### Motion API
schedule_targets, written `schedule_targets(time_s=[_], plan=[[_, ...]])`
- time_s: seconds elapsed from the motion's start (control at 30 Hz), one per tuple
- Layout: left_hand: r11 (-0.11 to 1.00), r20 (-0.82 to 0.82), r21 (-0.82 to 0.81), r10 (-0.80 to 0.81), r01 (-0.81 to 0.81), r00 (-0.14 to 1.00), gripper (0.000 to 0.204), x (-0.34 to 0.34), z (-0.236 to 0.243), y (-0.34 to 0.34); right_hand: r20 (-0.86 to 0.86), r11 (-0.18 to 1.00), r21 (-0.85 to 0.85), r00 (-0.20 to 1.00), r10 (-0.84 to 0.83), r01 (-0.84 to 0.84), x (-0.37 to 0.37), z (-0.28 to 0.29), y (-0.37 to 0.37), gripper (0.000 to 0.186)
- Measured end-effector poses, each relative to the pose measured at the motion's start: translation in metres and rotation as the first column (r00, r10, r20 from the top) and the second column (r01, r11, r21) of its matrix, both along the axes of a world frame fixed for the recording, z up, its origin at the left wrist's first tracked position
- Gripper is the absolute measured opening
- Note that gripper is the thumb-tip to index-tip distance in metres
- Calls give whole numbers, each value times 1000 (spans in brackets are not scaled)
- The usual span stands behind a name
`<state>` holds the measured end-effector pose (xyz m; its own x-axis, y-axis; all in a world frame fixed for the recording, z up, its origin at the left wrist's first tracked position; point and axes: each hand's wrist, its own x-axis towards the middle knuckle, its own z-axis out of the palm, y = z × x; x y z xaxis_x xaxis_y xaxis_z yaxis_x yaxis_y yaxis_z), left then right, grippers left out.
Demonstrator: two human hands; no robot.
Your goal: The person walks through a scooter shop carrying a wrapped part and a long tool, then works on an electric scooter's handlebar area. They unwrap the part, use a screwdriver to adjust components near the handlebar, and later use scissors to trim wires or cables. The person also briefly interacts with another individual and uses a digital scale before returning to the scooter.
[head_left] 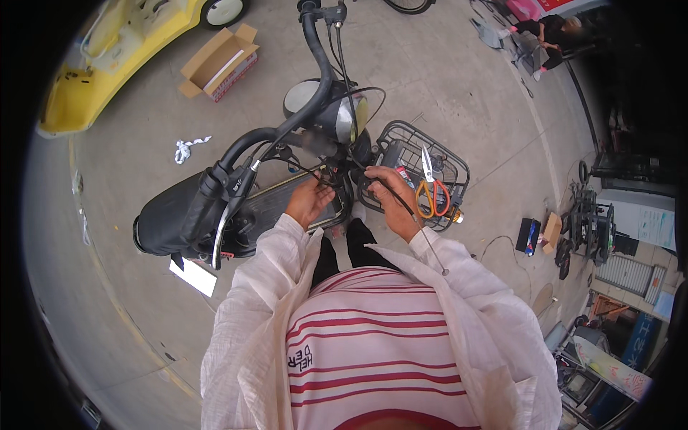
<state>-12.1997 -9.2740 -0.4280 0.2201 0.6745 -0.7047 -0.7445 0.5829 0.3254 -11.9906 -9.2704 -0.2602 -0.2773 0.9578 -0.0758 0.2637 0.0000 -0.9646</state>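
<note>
An electric bike stands before me, its black handlebar [324, 86] turned lengthwise and its long black seat [161, 215] at the left. My right hand [395, 202] is closed around a black brake cable [432, 249], whose thin bare end with a small metal tip hangs over my right sleeve. Beside the steering column, my left hand [311, 201] has its fingers drawn together at dark wires; what they pinch is hidden. Just right of my right hand, scissors [428, 185] with orange and red handles lie on the black wire basket [462, 159].
An open cardboard box [233, 72] and a yellow vehicle [86, 100] are at the far left. White crumpled paper [185, 150] lies on the concrete. A seated person [548, 36] is at the far right. Tools and machines [591, 222] line the right side.
</note>
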Motion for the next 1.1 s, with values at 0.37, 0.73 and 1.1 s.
schedule_targets(time_s=[0.37, 0.73, 1.1], plan=[[995, -42, 95, -20, 24, 999, 14, 2, 22, 10, 362, 907, 367, 930, 66, -208, -23, 12, 9, 16], [991, -83, 127, -19, 29, 996, 14, 10, 30, 4, 414, 874, 441, 910, 3, -203, -29, -5, 51, 9], [995, -35, 91, -27, 30, 999, 15, 12, 26, 4, 459, 877, 413, 888, 33, -246, -50, -15, 51, 17]])
